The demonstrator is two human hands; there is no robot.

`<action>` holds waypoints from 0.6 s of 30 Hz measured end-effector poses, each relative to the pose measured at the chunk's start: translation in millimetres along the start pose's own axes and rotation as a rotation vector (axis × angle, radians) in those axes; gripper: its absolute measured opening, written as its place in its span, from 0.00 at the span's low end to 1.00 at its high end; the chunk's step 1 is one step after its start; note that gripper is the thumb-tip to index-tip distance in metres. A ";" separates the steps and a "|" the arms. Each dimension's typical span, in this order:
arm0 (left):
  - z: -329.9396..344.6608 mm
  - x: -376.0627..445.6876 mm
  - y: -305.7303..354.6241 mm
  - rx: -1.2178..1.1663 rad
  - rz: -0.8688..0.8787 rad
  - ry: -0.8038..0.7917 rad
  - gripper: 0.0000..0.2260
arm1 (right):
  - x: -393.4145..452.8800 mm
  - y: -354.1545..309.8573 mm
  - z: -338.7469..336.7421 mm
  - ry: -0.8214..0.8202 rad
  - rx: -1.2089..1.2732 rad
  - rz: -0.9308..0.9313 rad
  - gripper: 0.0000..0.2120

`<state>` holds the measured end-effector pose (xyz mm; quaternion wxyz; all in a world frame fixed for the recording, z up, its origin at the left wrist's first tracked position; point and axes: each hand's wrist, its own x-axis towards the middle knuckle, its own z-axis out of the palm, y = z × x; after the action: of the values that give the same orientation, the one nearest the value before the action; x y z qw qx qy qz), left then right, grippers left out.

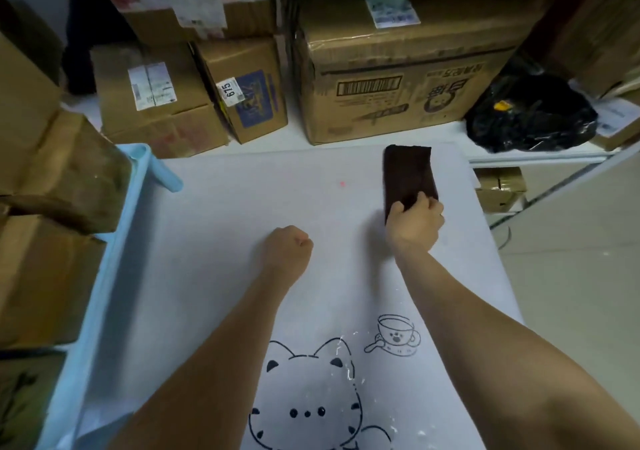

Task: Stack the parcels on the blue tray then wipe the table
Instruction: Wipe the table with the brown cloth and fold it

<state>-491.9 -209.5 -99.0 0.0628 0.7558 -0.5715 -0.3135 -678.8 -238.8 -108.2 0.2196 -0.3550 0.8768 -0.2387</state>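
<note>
Cloth point(408, 176) lies on the desk point(242, 276), long axis running away from you; your right grip point(414, 219) pinches its near end. Your left grip point(289, 247) is fisted on nothing, resting mid-desk. Parcels point(52, 190) sit on the tray point(104, 259).

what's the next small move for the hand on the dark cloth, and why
Probably drag the dark brown cloth toward the near edge, across the white specks by the cat drawing. The right hand already grips its near end, it lies flat on the table, and brown parcels sit on the blue tray. The left hand is fisted, holding nothing.
</note>
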 end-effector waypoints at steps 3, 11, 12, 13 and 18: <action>9.8 7.0 9.9 -0.021 -0.022 0.007 0.13 | 28.7 3.8 2.7 0.017 -0.030 0.072 0.27; 17.8 20.0 12.6 -0.087 -0.009 0.023 0.09 | 56.2 -0.5 8.6 -0.003 -0.085 0.065 0.19; 17.7 20.5 14.2 -0.099 -0.010 0.020 0.09 | 56.0 -2.5 8.9 0.018 -0.095 0.044 0.18; 17.2 20.5 15.7 -0.117 -0.010 0.019 0.09 | 54.5 -4.6 9.0 0.031 -0.083 0.020 0.15; 15.5 18.2 13.2 -0.219 -0.017 0.042 0.07 | 26.0 -20.7 16.4 0.015 0.020 -0.232 0.08</action>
<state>-508.5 -226.4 -112.7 0.1542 0.7557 -0.5257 -0.3588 -675.9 -275.2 -114.9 0.1876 -0.4500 0.8290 -0.2740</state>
